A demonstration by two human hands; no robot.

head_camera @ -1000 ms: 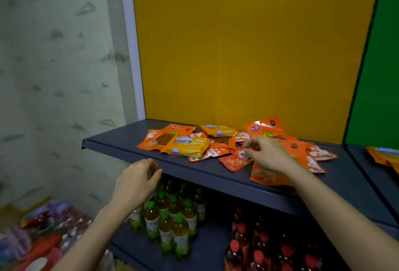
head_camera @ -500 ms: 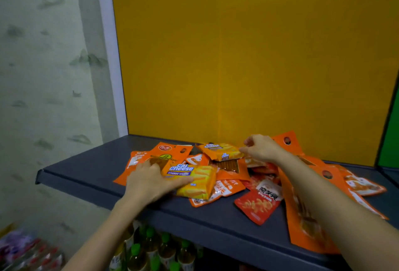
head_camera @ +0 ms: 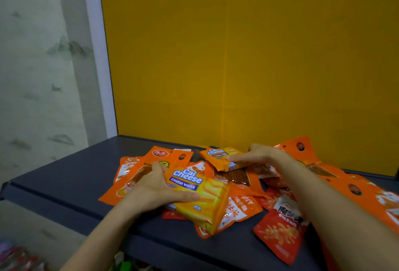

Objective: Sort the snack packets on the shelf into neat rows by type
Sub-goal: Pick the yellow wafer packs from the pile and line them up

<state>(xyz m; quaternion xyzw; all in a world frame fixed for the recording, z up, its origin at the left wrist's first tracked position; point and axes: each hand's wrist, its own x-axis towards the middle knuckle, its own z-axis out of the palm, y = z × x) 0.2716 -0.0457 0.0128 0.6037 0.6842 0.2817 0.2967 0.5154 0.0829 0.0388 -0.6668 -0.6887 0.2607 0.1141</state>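
Barely started: snack packets [head_camera: 237, 186] lie in one mixed heap on the shelf [head_camera: 64, 184], no rows yet. Left hand [head_camera: 151, 193] grips the near yellow packet [head_camera: 200, 203] at the heap's front, label "Cal Cheese CHEESE WAFER". Right hand [head_camera: 257, 155] pinches the far yellow packet [head_camera: 222, 159], same brand, by the back panel [head_camera: 237, 54]. Orange pouches [head_camera: 168, 156] and a red packet [head_camera: 280, 234] carry Chinese print I can't read. All sorting remains.

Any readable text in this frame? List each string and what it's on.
"Cal Cheese", "CHEESE WAFER": near yellow packet, gripped by the left hand.
"Cal Cheese": far yellow packet, under the right hand; its smaller line is blurred.
Chinese print on the orange packets and red packet: too blurred to read.
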